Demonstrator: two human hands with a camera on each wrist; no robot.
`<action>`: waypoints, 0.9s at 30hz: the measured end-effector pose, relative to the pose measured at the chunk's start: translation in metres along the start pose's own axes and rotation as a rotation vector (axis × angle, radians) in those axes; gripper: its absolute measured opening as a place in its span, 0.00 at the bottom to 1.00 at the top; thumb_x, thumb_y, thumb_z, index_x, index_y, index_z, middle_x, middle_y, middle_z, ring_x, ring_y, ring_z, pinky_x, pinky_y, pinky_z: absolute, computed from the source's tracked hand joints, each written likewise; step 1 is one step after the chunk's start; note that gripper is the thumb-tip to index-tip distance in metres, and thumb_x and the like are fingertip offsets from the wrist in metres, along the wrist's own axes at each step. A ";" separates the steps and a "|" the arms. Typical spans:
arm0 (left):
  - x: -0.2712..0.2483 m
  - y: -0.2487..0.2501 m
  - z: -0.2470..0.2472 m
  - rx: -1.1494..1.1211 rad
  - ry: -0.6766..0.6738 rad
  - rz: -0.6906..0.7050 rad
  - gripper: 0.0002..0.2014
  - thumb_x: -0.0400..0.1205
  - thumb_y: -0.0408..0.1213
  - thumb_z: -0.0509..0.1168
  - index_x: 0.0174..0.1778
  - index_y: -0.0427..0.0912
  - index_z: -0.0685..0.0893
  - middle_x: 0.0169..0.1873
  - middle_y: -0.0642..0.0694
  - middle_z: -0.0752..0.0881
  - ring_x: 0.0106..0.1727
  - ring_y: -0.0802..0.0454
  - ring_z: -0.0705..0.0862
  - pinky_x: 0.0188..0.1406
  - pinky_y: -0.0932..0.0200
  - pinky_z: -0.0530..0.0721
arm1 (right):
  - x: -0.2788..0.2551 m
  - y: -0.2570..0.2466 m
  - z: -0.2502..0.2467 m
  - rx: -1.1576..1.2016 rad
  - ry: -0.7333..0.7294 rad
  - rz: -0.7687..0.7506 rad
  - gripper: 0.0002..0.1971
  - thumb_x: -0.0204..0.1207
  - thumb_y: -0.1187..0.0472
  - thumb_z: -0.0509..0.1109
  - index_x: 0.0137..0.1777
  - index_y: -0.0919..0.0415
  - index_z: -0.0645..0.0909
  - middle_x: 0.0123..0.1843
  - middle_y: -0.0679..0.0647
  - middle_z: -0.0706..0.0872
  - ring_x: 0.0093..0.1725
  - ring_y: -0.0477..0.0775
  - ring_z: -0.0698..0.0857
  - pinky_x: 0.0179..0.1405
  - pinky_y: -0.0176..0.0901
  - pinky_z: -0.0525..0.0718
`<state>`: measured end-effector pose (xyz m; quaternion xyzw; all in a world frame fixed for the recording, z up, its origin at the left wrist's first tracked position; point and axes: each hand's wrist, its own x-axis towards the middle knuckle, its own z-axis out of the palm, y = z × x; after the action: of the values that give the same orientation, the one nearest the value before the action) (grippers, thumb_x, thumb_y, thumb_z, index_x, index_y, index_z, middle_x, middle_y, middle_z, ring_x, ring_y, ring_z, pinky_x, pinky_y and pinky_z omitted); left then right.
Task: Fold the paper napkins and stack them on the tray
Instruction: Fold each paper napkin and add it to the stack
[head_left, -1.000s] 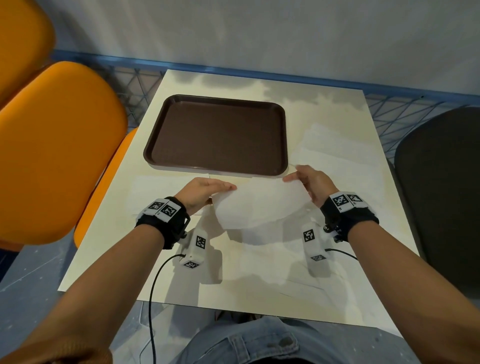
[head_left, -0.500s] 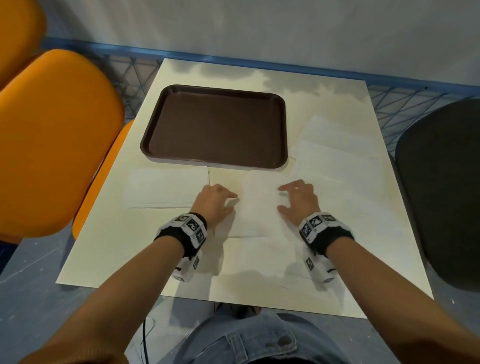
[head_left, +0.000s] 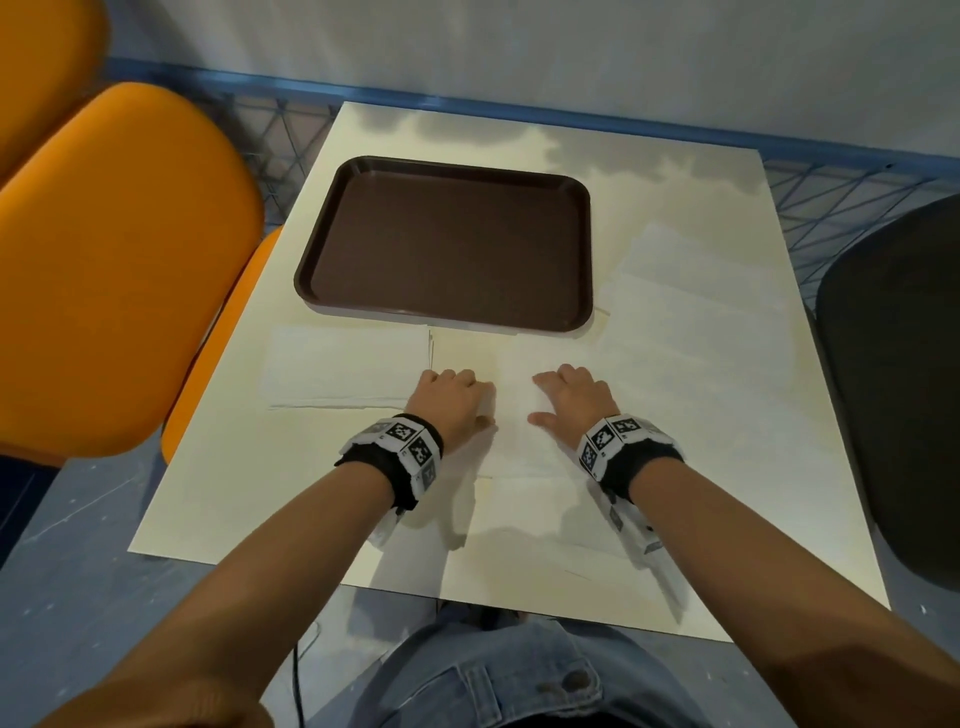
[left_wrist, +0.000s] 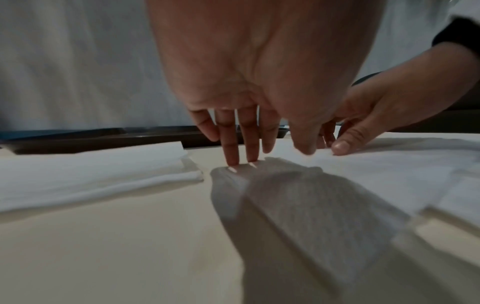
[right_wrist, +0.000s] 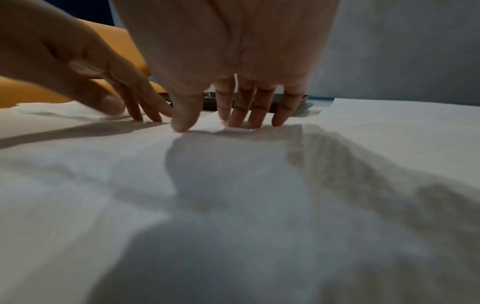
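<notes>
A brown tray (head_left: 447, 244) lies bare at the back of the cream table (head_left: 249, 467). Just in front of it a white napkin (head_left: 511, 400) lies flat between my hands. My left hand (head_left: 449, 397) presses its left edge with straight fingers (left_wrist: 231, 152). My right hand (head_left: 571, 397) presses its right side, fingers (right_wrist: 257, 115) spread on the paper (right_wrist: 233, 174). Neither hand grips anything. A folded napkin (head_left: 345, 366) lies to the left of my left hand, also seen as a folded napkin (left_wrist: 91, 170) in the left wrist view.
More white napkins (head_left: 696, 312) lie spread along the table's right side, and others (head_left: 545, 519) lie under my wrists near the front edge. Orange chairs (head_left: 119, 270) stand at the left, a dark chair (head_left: 898, 389) at the right, and a wall is behind the table.
A second ago both hands held the napkin up by its far corners near the tray. It now lies flat, and both hands have come down and press on it.
</notes>
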<state>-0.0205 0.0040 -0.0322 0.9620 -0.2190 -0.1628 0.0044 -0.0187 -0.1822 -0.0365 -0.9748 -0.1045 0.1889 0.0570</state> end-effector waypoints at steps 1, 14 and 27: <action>0.003 0.004 0.000 -0.010 0.015 -0.027 0.20 0.84 0.51 0.57 0.70 0.47 0.74 0.62 0.45 0.77 0.62 0.44 0.76 0.63 0.48 0.67 | 0.003 -0.002 -0.002 -0.001 -0.018 0.029 0.25 0.77 0.46 0.65 0.72 0.53 0.68 0.68 0.54 0.72 0.69 0.57 0.69 0.66 0.51 0.69; -0.010 -0.048 -0.037 -1.322 0.336 -0.438 0.06 0.72 0.41 0.77 0.40 0.46 0.88 0.40 0.47 0.89 0.42 0.51 0.87 0.44 0.57 0.84 | 0.019 0.003 -0.038 0.814 0.162 0.117 0.06 0.75 0.55 0.72 0.45 0.56 0.80 0.42 0.48 0.81 0.42 0.45 0.79 0.46 0.39 0.72; -0.042 -0.154 -0.017 -1.031 0.355 -0.953 0.20 0.81 0.46 0.68 0.59 0.32 0.82 0.57 0.33 0.84 0.49 0.42 0.78 0.48 0.52 0.73 | 0.061 -0.005 -0.015 0.425 0.084 0.517 0.26 0.75 0.49 0.70 0.70 0.57 0.70 0.68 0.60 0.74 0.70 0.63 0.69 0.69 0.57 0.71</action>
<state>0.0134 0.1599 -0.0155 0.8405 0.3329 -0.0707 0.4216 0.0418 -0.1641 -0.0437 -0.9423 0.1902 0.1745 0.2134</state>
